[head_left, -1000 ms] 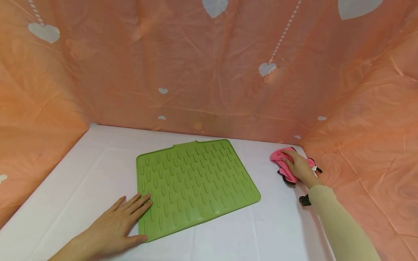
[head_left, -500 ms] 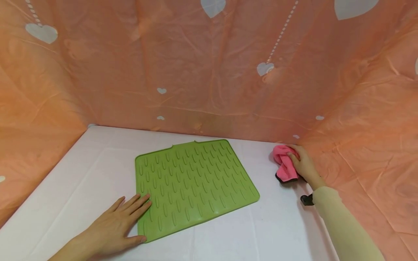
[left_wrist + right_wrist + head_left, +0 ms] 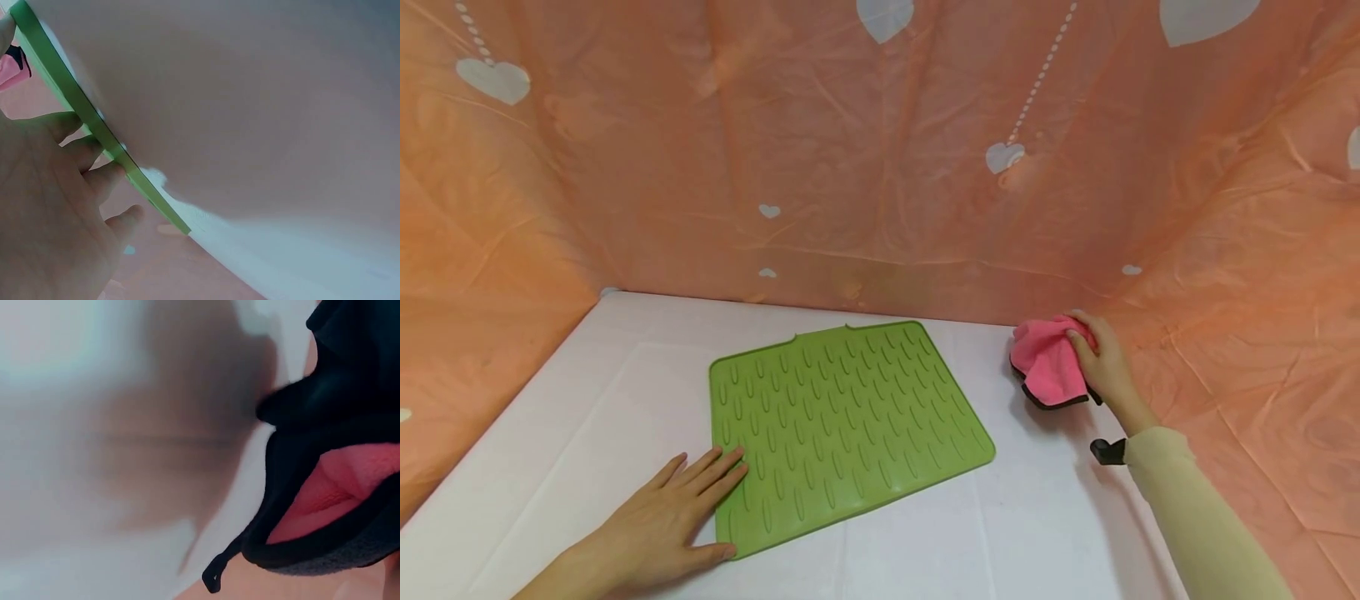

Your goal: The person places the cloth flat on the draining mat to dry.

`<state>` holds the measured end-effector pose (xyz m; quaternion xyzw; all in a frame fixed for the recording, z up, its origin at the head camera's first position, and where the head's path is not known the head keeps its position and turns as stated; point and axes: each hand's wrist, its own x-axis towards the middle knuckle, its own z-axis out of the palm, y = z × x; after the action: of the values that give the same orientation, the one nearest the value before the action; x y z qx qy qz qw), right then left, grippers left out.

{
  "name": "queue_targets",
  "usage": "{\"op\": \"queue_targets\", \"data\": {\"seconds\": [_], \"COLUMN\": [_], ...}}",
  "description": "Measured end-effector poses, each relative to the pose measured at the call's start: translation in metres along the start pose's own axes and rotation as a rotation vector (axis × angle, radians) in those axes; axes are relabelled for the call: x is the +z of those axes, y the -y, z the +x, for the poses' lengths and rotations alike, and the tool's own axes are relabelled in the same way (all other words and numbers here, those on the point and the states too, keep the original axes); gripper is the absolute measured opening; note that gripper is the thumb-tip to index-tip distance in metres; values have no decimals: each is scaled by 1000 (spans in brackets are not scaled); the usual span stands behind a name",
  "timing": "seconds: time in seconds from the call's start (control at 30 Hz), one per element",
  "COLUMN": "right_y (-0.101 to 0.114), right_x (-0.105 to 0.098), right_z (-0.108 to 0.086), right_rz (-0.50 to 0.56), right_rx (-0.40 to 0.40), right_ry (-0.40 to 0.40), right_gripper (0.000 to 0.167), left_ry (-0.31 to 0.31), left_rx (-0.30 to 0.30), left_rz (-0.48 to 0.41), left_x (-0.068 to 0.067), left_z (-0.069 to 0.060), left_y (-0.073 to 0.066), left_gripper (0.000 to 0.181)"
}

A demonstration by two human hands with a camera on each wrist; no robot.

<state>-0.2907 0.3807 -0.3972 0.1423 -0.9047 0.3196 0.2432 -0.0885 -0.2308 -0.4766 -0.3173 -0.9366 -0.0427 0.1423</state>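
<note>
A green mat (image 3: 850,417) with raised oval ridges lies on the white table. The left hand (image 3: 658,521) rests at its near left corner, fingers spread and nearly straight; in the left wrist view the fingers (image 3: 103,178) touch the mat's edge (image 3: 81,103). At the table's far right, the right hand (image 3: 1105,358) grips a pink cloth (image 3: 1048,367) with black trim, held bunched just above the surface, a shadow under it. The right wrist view shows the cloth's pink folds (image 3: 331,494) and dark border close up; the right fingers are hidden there.
Orange curtains (image 3: 880,208) with pale hearts stand behind and at both sides of the white table (image 3: 925,533). A small black piece (image 3: 1107,452) sticks out at the right sleeve. The cloth is close to the rear curtain.
The pink cloth has been lifted from the table's right edge and moved slightly back, its shape now hanging more gathered. The left hand and mat have stayed put.
</note>
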Motion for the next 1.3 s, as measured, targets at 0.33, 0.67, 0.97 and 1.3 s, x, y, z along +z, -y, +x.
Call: {"op": "queue_targets", "data": {"seconds": [0.33,0.67,0.97,1.3], "right_y": [37,71,107,146], "right_x": [-1,8,22,48], "right_z": [14,31,43,52], "right_rz": [44,133,220,353], "right_rx": [-51,-179,-249,-411], "right_ry": [-61,-154,-138,-89], "right_gripper": [31,30,30,32], "left_ry": [-23,-19,32,119], "left_rx": [16,16,-19,-63], "left_rz": [11,11,-6,-37], "left_x": [1,0,-1,-5], "left_z": [0,2,2,4], "left_y": [0,0,-1,-5], "left_gripper": [93,93,94,93]}}
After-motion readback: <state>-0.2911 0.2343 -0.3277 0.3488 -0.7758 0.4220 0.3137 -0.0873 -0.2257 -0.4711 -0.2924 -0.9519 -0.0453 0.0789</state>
